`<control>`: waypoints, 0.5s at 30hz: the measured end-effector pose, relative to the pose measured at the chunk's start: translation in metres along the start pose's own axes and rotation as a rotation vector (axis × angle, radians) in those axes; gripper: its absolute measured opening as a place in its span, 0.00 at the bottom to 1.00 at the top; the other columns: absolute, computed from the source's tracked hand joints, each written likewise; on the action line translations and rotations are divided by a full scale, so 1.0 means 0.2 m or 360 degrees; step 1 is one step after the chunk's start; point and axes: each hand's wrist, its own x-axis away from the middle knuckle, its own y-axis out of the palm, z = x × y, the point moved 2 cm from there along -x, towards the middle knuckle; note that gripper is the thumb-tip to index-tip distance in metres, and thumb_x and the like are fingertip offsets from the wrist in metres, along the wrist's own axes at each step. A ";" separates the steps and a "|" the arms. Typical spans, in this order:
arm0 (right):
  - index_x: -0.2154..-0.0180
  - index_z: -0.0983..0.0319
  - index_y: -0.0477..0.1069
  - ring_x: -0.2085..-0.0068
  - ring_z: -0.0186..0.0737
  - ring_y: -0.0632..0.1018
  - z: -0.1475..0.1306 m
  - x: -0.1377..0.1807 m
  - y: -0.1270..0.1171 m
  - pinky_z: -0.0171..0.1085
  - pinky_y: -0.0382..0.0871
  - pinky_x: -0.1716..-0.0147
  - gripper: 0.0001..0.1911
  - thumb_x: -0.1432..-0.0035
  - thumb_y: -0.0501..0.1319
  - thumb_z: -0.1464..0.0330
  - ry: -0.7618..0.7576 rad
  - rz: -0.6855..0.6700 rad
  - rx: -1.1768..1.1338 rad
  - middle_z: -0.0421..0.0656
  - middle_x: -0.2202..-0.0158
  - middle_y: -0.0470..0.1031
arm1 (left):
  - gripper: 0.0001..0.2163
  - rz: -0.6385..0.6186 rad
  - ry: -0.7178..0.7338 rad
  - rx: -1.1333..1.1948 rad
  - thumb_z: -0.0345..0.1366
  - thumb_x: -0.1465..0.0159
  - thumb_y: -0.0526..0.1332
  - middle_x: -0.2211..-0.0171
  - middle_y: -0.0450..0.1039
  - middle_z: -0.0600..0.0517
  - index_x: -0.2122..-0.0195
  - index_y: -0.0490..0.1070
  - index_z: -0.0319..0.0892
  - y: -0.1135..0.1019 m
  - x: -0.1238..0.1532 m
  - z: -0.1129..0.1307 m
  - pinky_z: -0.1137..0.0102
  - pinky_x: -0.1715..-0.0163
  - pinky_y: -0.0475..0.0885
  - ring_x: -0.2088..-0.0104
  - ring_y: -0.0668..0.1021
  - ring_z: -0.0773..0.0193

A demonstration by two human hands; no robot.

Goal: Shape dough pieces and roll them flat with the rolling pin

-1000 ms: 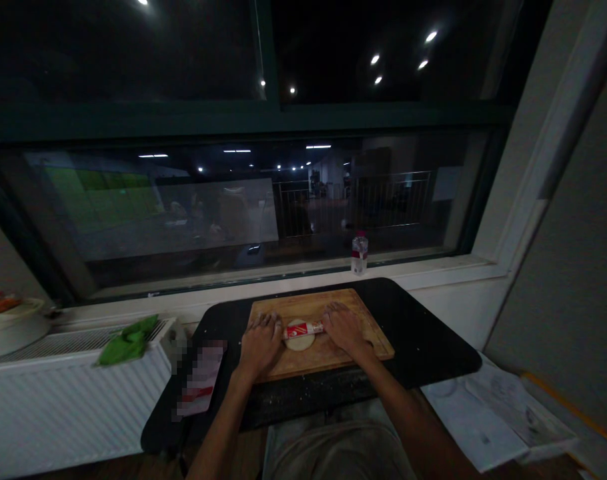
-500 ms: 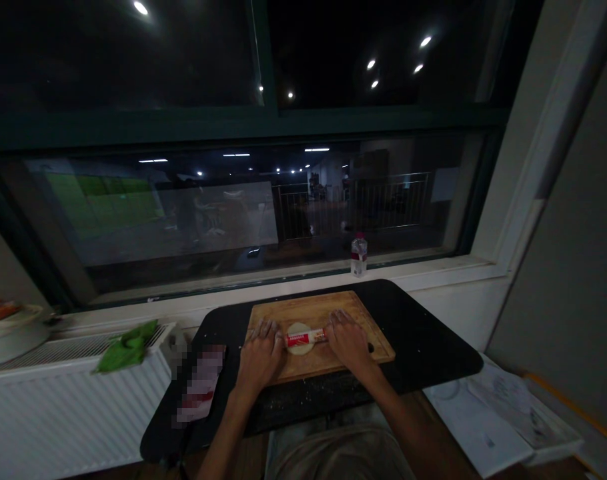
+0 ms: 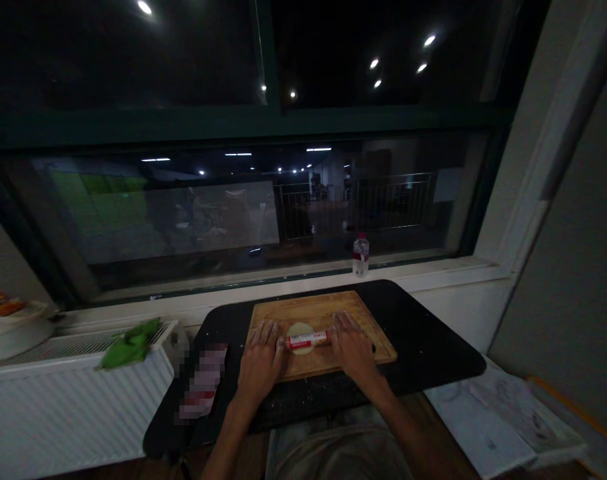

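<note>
Left hand (image 3: 261, 353) and right hand (image 3: 352, 345) lie flat, palms down, on ends of rolling pin (image 3: 307, 340); fingers spread loosely, not gripping, so pin can turn under them. Dough round (image 3: 300, 331) at middle of cutting board (image 3: 303, 308), under pin, between both sets of fingers. Water bottle (image 3: 360, 255) behind board, on sill.

Your water bottle (image 3: 360, 255) on the windowsill's right stretch, green cloth (image 3: 130, 343) atop the radiator (image 3: 73, 393), white bowl (image 3: 13, 327) at far left, papers (image 3: 498, 417) beyond the table's right edge.
</note>
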 end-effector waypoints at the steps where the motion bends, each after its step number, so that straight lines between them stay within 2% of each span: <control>1: 0.31 0.69 0.74 0.24 0.57 0.67 0.00 0.01 0.00 0.55 0.63 0.26 0.29 0.22 0.48 0.65 -0.0006 0.0013 -0.0004 0.58 0.29 0.73 | 0.24 0.0012 0.0000 0.0006 0.42 0.19 0.49 0.26 0.70 0.44 0.28 0.72 0.44 0.00 0.01 0.00 0.47 0.23 0.64 0.23 0.67 0.47; 9: 0.28 0.66 0.71 0.23 0.56 0.65 0.02 0.06 0.01 0.56 0.60 0.24 0.30 0.20 0.46 0.63 -0.0044 0.0101 -0.0045 0.54 0.27 0.71 | 0.24 0.0095 -0.0009 0.0037 0.43 0.19 0.47 0.27 0.72 0.45 0.30 0.73 0.42 -0.01 0.05 0.02 0.48 0.22 0.62 0.23 0.67 0.49; 15: 0.29 0.69 0.71 0.22 0.57 0.64 0.01 0.08 0.00 0.57 0.58 0.23 0.31 0.20 0.44 0.63 -0.0065 0.0105 -0.0055 0.56 0.26 0.69 | 0.24 0.0118 -0.0008 0.0101 0.43 0.19 0.48 0.27 0.72 0.45 0.31 0.73 0.44 0.00 0.08 0.02 0.47 0.21 0.61 0.23 0.66 0.48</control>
